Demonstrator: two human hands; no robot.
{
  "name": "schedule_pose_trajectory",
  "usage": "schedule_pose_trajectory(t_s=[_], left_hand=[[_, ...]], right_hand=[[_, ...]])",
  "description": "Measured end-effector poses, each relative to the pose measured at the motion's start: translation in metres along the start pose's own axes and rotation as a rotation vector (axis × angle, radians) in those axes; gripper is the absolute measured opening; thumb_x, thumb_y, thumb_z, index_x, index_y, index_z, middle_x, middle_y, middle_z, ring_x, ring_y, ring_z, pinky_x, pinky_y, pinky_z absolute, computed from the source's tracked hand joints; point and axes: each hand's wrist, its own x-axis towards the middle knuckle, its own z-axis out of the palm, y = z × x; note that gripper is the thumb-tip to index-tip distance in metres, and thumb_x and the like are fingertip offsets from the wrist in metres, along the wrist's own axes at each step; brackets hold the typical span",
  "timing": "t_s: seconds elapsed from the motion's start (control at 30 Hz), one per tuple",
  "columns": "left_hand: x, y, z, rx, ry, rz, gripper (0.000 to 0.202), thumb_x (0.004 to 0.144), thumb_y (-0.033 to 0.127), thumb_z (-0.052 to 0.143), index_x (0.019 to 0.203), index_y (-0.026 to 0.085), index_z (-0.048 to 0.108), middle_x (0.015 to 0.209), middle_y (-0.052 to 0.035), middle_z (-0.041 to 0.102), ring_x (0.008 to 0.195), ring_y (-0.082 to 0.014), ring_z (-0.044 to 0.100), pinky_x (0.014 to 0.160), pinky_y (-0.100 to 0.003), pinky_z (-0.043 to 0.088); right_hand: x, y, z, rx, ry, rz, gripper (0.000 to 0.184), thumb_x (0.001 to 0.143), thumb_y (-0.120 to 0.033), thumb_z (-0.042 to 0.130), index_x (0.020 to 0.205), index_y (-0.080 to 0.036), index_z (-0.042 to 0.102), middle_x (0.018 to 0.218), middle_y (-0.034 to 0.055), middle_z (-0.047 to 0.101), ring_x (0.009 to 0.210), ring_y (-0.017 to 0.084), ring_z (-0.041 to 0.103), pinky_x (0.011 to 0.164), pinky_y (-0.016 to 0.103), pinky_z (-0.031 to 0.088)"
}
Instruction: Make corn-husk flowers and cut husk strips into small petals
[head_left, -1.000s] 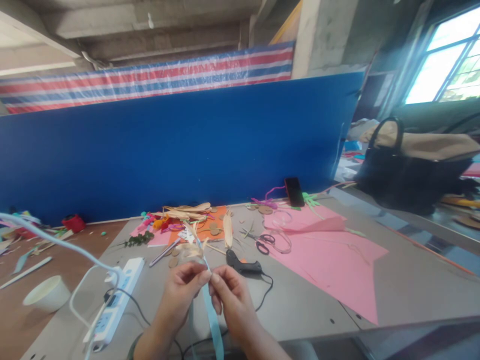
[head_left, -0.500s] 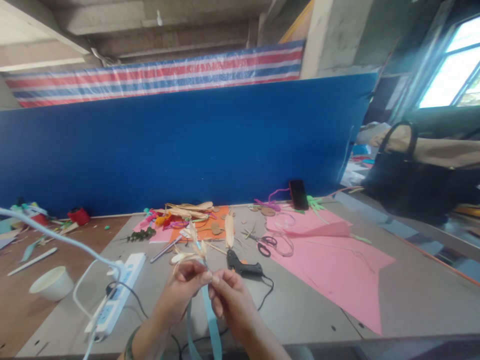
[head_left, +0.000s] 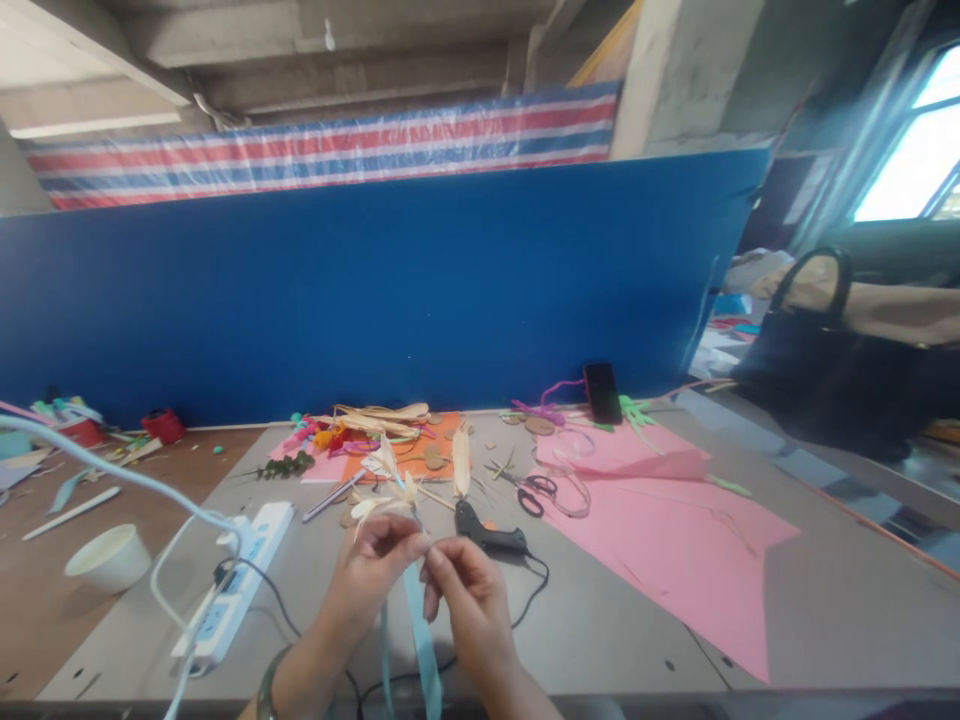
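Note:
My left hand [head_left: 375,570] is closed, with thumb and fingertips pinching the base of a small bunch of pale dried husk petals [head_left: 385,462]. A light blue ribbon [head_left: 422,645] runs through the pinch, its two tails hanging down below my hands. My right hand [head_left: 469,590] is closed too, thumb against forefinger at the ribbon, its tips almost meeting those of the left. Exactly how the ribbon lies between the fingertips is hidden. Just beyond my right hand lies a black glue gun [head_left: 491,538], its nozzle end near an upright-pointing husk piece [head_left: 460,462].
Scissors [head_left: 535,494] lie by large pink paper [head_left: 675,540]. A phone [head_left: 601,393] leans on the blue partition [head_left: 375,290]. To the left are a white power strip [head_left: 240,590] with cables, a paper cup [head_left: 110,560], a pen [head_left: 334,496] and a leafy sprig [head_left: 285,465].
The view has shifted slightly. My right hand's fingertips have drawn a little apart from my left hand's. Both hands keep their pinch, and the ribbon tails have swung slightly.

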Motion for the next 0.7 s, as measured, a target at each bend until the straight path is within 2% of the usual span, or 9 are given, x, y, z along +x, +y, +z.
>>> schedule_pose_trajectory(t_s=[0.1, 0.17, 0.3, 0.37, 0.47, 0.57, 0.7], left_hand=[[0.002, -0.009, -0.003, -0.022, -0.008, -0.083, 0.025, 0.061, 0.037, 0.078, 0.07, 0.015, 0.07, 0.053, 0.0029, 0.051, 0.045, -0.0069, 0.036, 0.043, -0.02, 0.027], [0.001, -0.011, -0.005, -0.051, -0.074, -0.124, 0.027, 0.064, 0.039, 0.076, 0.073, 0.013, 0.071, 0.05, 0.0036, 0.048, 0.043, -0.006, 0.033, 0.042, -0.02, 0.023], [0.0, -0.004, -0.005, -0.13, -0.272, -0.117, 0.028, 0.072, 0.04, 0.07, 0.066, 0.012, 0.067, 0.049, 0.0035, 0.044, 0.044, -0.0054, 0.029, 0.044, -0.021, 0.019], [-0.001, 0.0, -0.005, -0.153, -0.318, -0.113, 0.029, 0.072, 0.038, 0.07, 0.06, 0.013, 0.063, 0.048, 0.0043, 0.042, 0.044, -0.0055, 0.028, 0.044, -0.021, 0.019], [0.0, 0.001, -0.005, -0.161, -0.334, -0.106, 0.027, 0.071, 0.034, 0.071, 0.057, 0.014, 0.059, 0.05, 0.003, 0.047, 0.045, -0.0062, 0.032, 0.044, -0.021, 0.022], [0.002, -0.008, -0.006, -0.178, -0.327, -0.07, 0.024, 0.068, 0.032, 0.073, 0.058, 0.015, 0.06, 0.056, -0.0006, 0.057, 0.049, -0.0087, 0.042, 0.048, -0.021, 0.031], [0.003, -0.021, -0.009, -0.199, -0.268, -0.049, 0.026, 0.066, 0.032, 0.075, 0.057, 0.015, 0.058, 0.053, 0.001, 0.056, 0.048, -0.0083, 0.042, 0.049, -0.021, 0.032]], right_hand=[[0.001, -0.001, 0.001, 0.179, -0.034, 0.102, 0.03, 0.079, -0.039, 0.068, 0.066, -0.013, 0.058, 0.052, -0.0022, 0.057, 0.033, 0.004, 0.044, 0.037, 0.017, 0.031], [0.001, -0.002, 0.002, 0.297, -0.062, 0.183, 0.032, 0.078, -0.039, 0.069, 0.064, -0.013, 0.057, 0.052, -0.0027, 0.057, 0.03, 0.002, 0.04, 0.033, 0.015, 0.027], [-0.001, -0.005, 0.002, 0.509, -0.152, 0.336, 0.032, 0.078, -0.036, 0.07, 0.062, -0.014, 0.054, 0.046, -0.0052, 0.053, 0.027, 0.0, 0.03, 0.029, 0.014, 0.024], [-0.001, -0.005, 0.0, 0.601, -0.197, 0.402, 0.027, 0.078, -0.032, 0.07, 0.066, -0.014, 0.054, 0.049, -0.0058, 0.054, 0.027, -0.001, 0.026, 0.028, 0.013, 0.023], [-0.001, -0.003, -0.004, 0.72, -0.295, 0.49, 0.022, 0.078, -0.028, 0.071, 0.073, -0.014, 0.056, 0.052, -0.0068, 0.054, 0.027, -0.003, 0.02, 0.027, 0.01, 0.02], [-0.002, 0.004, -0.006, 0.843, -0.386, 0.55, 0.022, 0.076, -0.027, 0.073, 0.074, -0.012, 0.057, 0.051, -0.0083, 0.052, 0.028, -0.004, 0.015, 0.026, 0.008, 0.016], [-0.004, 0.01, -0.003, 0.847, -0.382, 0.546, 0.022, 0.077, -0.029, 0.071, 0.076, -0.013, 0.057, 0.049, -0.009, 0.051, 0.026, -0.003, 0.016, 0.025, 0.009, 0.018]])
